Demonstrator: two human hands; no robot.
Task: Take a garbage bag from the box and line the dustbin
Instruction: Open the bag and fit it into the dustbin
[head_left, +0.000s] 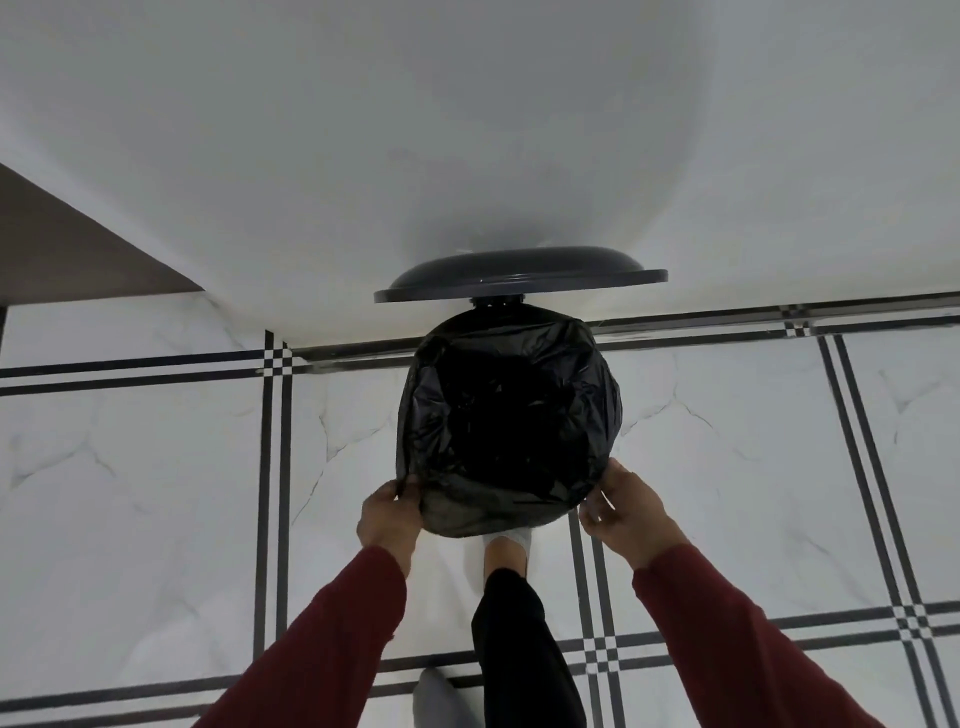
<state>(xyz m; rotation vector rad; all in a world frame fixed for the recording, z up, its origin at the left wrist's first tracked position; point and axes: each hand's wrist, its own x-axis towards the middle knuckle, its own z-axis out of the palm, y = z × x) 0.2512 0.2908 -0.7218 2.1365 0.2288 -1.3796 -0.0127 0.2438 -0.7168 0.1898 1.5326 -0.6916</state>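
A round dustbin stands on the floor against the white wall, its dark grey lid (519, 275) raised upright behind it. A black garbage bag (506, 415) is spread over the bin's mouth and folded down around the rim, hiding the bin body. My left hand (387, 514) pinches the bag's edge at the near left side. My right hand (623, 512) is at the near right side, fingertips on or just beside the plastic. The box is not in view.
My foot in a white sock (506, 551) sits at the bin's base, seemingly on the pedal; my other foot (441, 696) is further back. White marble tiles with black stripe borders (275, 467) surround the bin. A brown surface (62, 249) shows at left.
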